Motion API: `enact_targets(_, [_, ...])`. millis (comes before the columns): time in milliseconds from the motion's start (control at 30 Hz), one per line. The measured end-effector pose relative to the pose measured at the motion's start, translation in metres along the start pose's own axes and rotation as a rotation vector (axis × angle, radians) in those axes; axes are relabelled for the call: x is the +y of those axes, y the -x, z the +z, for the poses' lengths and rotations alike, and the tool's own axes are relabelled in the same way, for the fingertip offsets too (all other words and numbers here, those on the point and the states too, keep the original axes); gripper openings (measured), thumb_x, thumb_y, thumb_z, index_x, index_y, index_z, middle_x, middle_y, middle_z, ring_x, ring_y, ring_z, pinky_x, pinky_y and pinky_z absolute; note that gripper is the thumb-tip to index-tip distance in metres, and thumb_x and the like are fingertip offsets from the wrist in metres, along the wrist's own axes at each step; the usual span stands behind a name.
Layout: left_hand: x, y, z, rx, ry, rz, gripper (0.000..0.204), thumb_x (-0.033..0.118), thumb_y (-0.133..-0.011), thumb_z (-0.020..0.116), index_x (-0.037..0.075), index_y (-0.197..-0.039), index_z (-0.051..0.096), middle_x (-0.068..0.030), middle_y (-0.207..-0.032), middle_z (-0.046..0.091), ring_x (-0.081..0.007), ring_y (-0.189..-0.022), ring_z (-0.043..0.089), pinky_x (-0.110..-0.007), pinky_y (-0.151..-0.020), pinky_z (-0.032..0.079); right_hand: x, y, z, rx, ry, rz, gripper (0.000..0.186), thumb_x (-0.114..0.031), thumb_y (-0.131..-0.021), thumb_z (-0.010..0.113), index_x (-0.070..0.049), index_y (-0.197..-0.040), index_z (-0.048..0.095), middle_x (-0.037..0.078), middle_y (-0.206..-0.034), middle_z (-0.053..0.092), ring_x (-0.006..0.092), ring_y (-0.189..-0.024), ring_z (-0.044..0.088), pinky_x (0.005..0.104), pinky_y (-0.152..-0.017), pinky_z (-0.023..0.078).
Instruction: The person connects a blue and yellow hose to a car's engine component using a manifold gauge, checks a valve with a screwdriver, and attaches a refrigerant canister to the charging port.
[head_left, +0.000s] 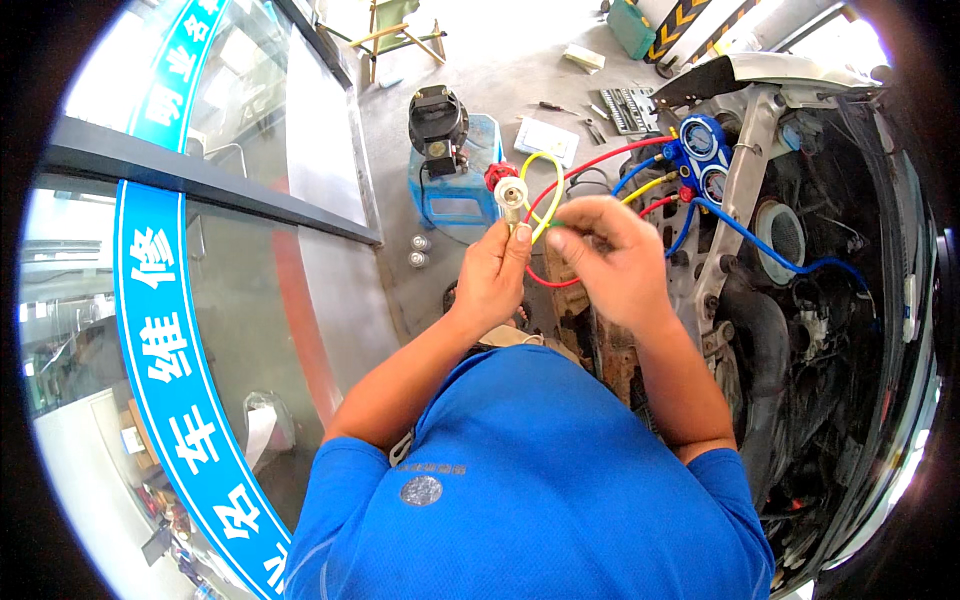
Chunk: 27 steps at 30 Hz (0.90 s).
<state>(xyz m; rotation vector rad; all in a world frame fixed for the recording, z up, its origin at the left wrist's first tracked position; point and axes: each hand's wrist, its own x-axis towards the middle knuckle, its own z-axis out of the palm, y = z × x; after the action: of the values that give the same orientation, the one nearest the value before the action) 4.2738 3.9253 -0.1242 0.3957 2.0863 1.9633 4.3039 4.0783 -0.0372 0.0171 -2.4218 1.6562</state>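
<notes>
My left hand [492,275] is closed around a metal valve fitting [511,196] with a round open port facing up. A red knob [501,175] sits at its far side. Just to the right, my right hand [618,262] has its fingers curled and thumb bent in, near a thin yellow hose [557,185] that loops past the fitting. Something small and green shows at its fingertips, too small to name. Beyond it, a blue manifold gauge set [703,140] with two dials rests at the car's front, with red, blue and yellow hoses joined to it.
An open engine bay [770,330] fills the right side. A dark pump [438,125] stands on a blue plastic stool [484,140] ahead. Two small cans [419,250], a socket set [632,110] and a white case [546,141] lie on the floor. Glass doors [250,230] run along the left.
</notes>
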Motion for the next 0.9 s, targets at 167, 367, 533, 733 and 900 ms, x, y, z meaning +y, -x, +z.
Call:
enact_targets(167, [-0.003, 0.004, 0.001, -0.020, 0.026, -0.040, 0.028, 0.028, -0.102, 0.045, 0.002, -0.099, 0.054, -0.0069, -0.066, 0.050, -0.0132, -0.061, 0.045, -0.033, -0.057, 0.041, 0.004, -0.019, 0.010, 0.076, -0.002, -0.079, 0.013, -0.005, -0.081, 0.070, -0.001, -0.093, 0.068, 0.008, -0.081, 0.066, 0.0144, -0.073, 0.064, 0.0266, -0.067, 0.051])
enact_targets(367, [-0.002, 0.007, -0.002, -0.028, -0.005, 0.006, 0.024, 0.026, -0.102, 0.046, 0.003, -0.107, 0.054, -0.0120, -0.067, 0.052, -0.0190, -0.060, 0.047, -0.036, -0.058, 0.043, 0.004, -0.022, 0.022, 0.070, -0.130, -0.021, 0.013, -0.003, -0.079, 0.071, -0.002, -0.092, 0.069, 0.007, -0.081, 0.065, 0.0145, -0.072, 0.062, 0.0274, -0.066, 0.049])
enact_targets(533, [-0.007, 0.010, -0.011, -0.024, -0.031, 0.124, 0.026, 0.026, -0.101, 0.047, 0.003, -0.111, 0.055, -0.0147, -0.068, 0.053, -0.0266, -0.058, 0.050, -0.037, -0.058, 0.043, -0.003, -0.012, 0.010, -0.085, 0.023, -0.283, 0.014, -0.004, -0.076, 0.071, -0.005, -0.089, 0.067, 0.007, -0.081, 0.065, 0.0201, -0.074, 0.063, 0.0314, -0.069, 0.050])
enact_targets(733, [0.016, 0.009, -0.022, -0.008, -0.215, 0.133, 0.029, 0.028, -0.100, 0.048, 0.002, -0.110, 0.056, -0.0166, -0.070, 0.054, -0.0338, -0.062, 0.055, -0.038, -0.058, 0.044, -0.034, 0.003, 0.003, -0.394, 0.253, -0.775, 0.018, -0.004, -0.067, 0.074, -0.008, -0.082, 0.066, 0.004, -0.081, 0.062, 0.0193, -0.071, 0.062, 0.0482, -0.097, 0.047])
enact_targets(900, [0.021, 0.004, -0.022, 0.064, -0.321, 0.236, 0.017, 0.020, -0.095, 0.055, 0.004, -0.099, 0.059, -0.0164, -0.072, 0.057, -0.0361, -0.066, 0.058, -0.041, -0.058, 0.046, -0.050, 0.005, 0.002, -0.480, 0.472, -0.796, 0.013, -0.010, -0.070, 0.064, -0.006, -0.082, 0.065, 0.002, -0.073, 0.051, 0.0183, -0.071, 0.057, 0.0482, -0.101, 0.044])
